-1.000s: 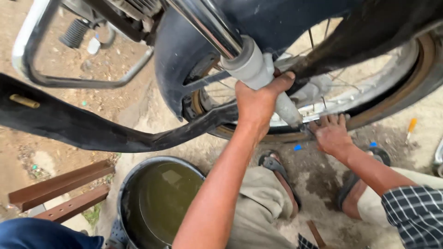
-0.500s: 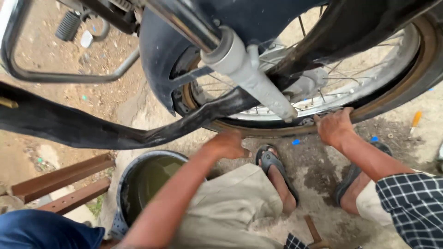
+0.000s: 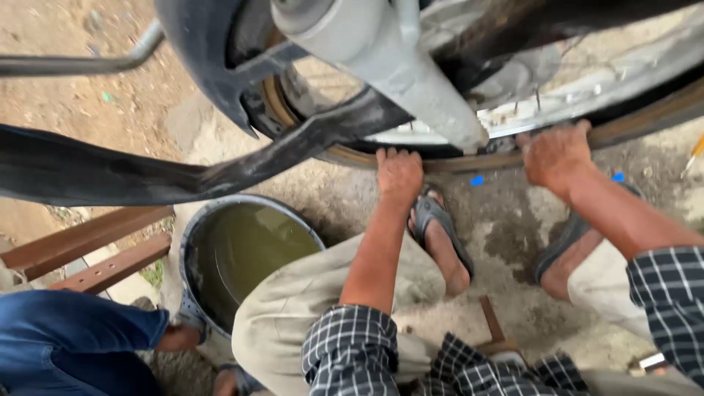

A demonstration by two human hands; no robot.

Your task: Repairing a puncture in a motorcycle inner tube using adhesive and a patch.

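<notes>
Pressing curled fingers of your left hand (image 3: pixel 400 174) and right hand (image 3: pixel 555 154) on the tyre (image 3: pixel 469 160) at six o'clock, you had the inner tube (image 3: pixel 110 176) mostly out.

The tyre (image 3: pixel 469 158) is matt black rubber, the rim (image 3: pixel 587 92) dull scuffed metal. The fork leg (image 3: pixel 411 81) is smooth grey metal. The inner tube (image 3: pixel 110 172) is limp matt rubber; ground (image 3: pixel 506 220) rough, damp concrete.

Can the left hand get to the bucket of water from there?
Probably yes. The left hand rests on the tyre, and the bucket sits low on that same side, its top open. Only the person's own knee lies partly over its rim, so the hand would swing around it.
</notes>
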